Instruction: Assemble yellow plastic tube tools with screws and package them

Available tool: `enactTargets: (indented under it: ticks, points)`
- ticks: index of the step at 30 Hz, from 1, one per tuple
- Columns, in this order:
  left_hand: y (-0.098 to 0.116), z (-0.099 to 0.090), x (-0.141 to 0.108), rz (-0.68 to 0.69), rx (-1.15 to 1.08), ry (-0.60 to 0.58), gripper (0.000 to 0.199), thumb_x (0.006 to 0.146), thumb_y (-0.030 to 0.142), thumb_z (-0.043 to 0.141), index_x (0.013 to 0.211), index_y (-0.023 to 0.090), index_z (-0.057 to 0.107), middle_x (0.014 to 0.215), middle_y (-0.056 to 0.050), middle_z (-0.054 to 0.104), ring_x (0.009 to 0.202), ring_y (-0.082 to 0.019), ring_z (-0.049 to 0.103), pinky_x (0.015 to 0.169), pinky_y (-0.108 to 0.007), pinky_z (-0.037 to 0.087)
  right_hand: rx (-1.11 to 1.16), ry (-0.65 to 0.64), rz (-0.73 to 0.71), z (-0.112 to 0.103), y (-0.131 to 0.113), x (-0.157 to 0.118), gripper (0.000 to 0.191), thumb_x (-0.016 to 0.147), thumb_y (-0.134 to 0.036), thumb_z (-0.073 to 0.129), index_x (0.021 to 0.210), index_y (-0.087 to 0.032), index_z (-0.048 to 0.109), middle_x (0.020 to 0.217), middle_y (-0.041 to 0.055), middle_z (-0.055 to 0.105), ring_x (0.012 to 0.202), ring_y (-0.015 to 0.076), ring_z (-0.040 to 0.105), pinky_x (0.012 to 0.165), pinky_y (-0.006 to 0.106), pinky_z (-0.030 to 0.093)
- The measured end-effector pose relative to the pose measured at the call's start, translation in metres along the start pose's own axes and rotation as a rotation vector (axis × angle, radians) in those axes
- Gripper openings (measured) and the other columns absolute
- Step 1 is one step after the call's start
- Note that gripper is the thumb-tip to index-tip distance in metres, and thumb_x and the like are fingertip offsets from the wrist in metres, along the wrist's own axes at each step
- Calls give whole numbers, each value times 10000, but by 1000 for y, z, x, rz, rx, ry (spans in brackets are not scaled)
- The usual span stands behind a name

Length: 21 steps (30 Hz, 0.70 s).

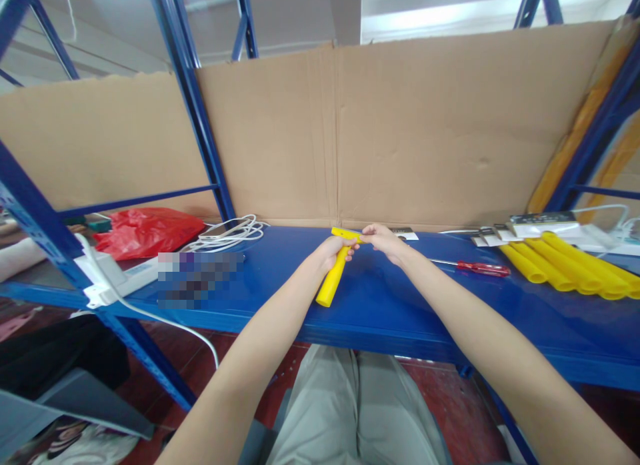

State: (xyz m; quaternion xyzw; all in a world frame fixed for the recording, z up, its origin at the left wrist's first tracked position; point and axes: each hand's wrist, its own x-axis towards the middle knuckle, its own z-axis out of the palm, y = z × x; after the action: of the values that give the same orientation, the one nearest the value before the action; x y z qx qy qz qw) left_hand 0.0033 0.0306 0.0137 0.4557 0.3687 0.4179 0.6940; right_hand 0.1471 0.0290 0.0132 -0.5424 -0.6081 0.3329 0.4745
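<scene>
Over the middle of the blue shelf top (280, 278), my left hand (333, 250) is wrapped round a yellow T-shaped piece, near where its crosspiece meets the tube (331, 282). The tube slants down towards the shelf's front edge, its open end facing me. At the right end of the crosspiece (345, 234), my right hand (383, 241) has its fingers closed in a pinch. Whether those fingers grip the crosspiece itself or a small part at its end is too small to tell.
To the right lie a red-handled screwdriver (483, 269), several yellow tubes (575, 268) and card packages (543, 224). Leftwards are a coiled white cable (233, 234), a red plastic bag (150, 232) and a power strip (143, 273). Cardboard (425, 132) stands behind, between blue posts.
</scene>
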Motion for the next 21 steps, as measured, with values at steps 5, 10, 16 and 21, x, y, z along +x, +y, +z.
enactTargets:
  ticks: [5,10,16,21]
  points:
    - [1,0,-1,-8,19,19,215,826,-21,449,700,104,570,503,-2,507,336,-41,368,331,-144,276,30,-35,52,1,5,2,346,716,-221,615,1050,-202,527,1040,65,639,926,177,573,800,315,430]
    - [1,-2,0,7,29,39,237,835,-34,436,685,109,550,494,6,508,346,-36,375,332,-130,273,-158,-29,-64,6,18,15,394,783,-279,602,1152,-169,519,1128,117,630,1005,199,581,873,338,434]
    - [2,-4,0,19,10,32,216,828,-26,490,667,99,561,498,2,516,352,-31,389,331,-128,286,-724,-83,-279,-25,16,15,424,824,-425,577,1134,-135,594,1194,214,605,1107,291,563,924,391,425]
    - [2,-7,2,28,-5,81,176,790,-31,543,666,92,570,502,-16,529,359,-44,416,342,-142,305,-1039,-23,-278,-122,32,7,358,650,-407,741,936,-197,696,1038,148,691,995,324,625,864,427,458]
